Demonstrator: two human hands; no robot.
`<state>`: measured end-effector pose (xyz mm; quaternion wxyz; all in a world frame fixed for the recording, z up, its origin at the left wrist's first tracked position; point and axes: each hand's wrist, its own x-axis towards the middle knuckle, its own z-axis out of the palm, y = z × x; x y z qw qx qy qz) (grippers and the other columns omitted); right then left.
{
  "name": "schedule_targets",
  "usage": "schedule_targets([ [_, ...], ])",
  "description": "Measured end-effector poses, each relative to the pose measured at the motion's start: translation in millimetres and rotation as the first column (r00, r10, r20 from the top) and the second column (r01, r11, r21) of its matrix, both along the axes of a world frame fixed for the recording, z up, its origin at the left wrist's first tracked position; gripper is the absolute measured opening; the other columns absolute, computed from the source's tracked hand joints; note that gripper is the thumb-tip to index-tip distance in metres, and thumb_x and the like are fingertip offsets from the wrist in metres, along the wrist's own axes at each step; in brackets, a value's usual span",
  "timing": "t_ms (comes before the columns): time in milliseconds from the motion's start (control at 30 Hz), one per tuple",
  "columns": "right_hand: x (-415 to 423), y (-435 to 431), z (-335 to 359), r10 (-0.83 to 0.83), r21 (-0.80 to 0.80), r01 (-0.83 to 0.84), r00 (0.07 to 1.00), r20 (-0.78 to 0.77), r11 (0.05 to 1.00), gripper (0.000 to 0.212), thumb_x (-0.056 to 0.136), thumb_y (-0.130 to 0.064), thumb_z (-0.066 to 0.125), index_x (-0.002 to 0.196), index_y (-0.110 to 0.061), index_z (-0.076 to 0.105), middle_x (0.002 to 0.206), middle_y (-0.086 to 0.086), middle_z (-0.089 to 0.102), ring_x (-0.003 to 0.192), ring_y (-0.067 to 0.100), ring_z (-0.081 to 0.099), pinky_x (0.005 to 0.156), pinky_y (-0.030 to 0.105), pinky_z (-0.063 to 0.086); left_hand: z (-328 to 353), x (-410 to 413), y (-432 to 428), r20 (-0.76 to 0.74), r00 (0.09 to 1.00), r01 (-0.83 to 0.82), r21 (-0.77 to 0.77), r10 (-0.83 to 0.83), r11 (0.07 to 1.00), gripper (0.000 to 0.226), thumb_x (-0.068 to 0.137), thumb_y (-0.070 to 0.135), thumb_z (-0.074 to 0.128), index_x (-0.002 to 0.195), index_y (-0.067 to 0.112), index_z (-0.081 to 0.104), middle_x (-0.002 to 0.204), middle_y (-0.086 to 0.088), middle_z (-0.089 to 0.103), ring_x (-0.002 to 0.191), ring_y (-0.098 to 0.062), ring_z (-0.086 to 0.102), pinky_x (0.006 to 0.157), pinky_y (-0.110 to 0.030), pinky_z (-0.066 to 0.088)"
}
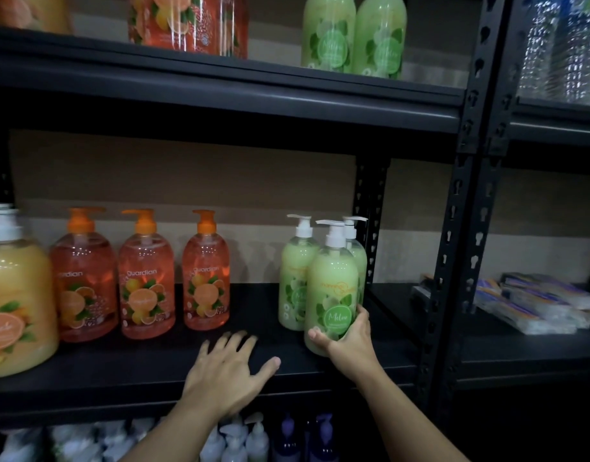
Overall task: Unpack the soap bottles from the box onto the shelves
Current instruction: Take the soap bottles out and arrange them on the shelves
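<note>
Green melon bottle, long axis upright with the pump at 12 o'clock, at the front of the middle shelf. The right hand wraps its base from 5 o'clock. The left hand lies flat on the shelf with fingers spread, well apart, with the bottle at its 2 o'clock. Matching green bottles stand just behind, at 11 and 1 o'clock. The right hand alone is placed to set it.

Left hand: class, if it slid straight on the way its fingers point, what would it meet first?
Probably nothing soon: the left hand aims into the gap between the orange bottle and green bottles, though depth is unclear.
</note>
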<state>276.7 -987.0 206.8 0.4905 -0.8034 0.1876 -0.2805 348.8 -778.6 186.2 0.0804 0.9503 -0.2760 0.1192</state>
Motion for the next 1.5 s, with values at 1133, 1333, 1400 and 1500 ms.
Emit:
schedule_targets([
  [1133,64,168,9,0.102,-0.422,-0.004,0.972,0.211,0.907,0.089,0.074,-0.049,0.076,0.145,-0.018,0.032,0.141,0.004,0.033,0.134,0.021,0.032,0.114,0.037,0.032,56,49,103,0.103,0.9,-0.233,-0.708,0.424,0.666,0.063,0.08,0.03,0.071,0.126,-0.001,0.044,0.121,-0.017,0.049,0.115,-0.034,0.048,0.092,-0.043,0.044],
  [1333,133,189,4,0.153,-0.096,-0.148,0.987,0.043,0.984,0.119,0.069,-0.041,0.084,0.156,-0.022,0.004,0.157,0.009,0.023,0.143,0.029,0.028,0.117,0.044,0.031,40,85,119,-0.148,0.909,-0.342,-0.801,0.39,0.491,0.09,0.072,0.047,0.078,0.137,0.003,0.036,0.135,-0.019,0.043,0.126,-0.037,0.043,0.1,-0.042,0.04],
  [1400,153,187,3,0.125,0.009,-0.126,0.992,0.031,0.992,0.124,0.067,-0.04,0.086,0.155,-0.025,0.001,0.157,0.008,0.024,0.142,0.029,0.032,0.115,0.047,0.034,34,92,117,-0.142,0.918,-0.33,-0.792,0.371,0.514,0.094,0.067,0.049,0.081,0.136,0.004,0.036,0.135,-0.017,0.042,0.125,-0.037,0.044,0.098,-0.042,0.042],
  [1500,171,182,-2,0.122,0.066,-0.124,0.992,0.025,0.99,0.12,0.063,-0.036,0.09,0.152,-0.027,0.01,0.148,0.007,0.039,0.132,0.027,0.045,0.108,0.046,0.043,24,99,114,-0.18,0.919,-0.353,-0.772,0.35,0.529,0.102,0.062,0.048,0.085,0.141,0.009,0.032,0.139,-0.015,0.04,0.127,-0.036,0.045,0.1,-0.04,0.043],
])
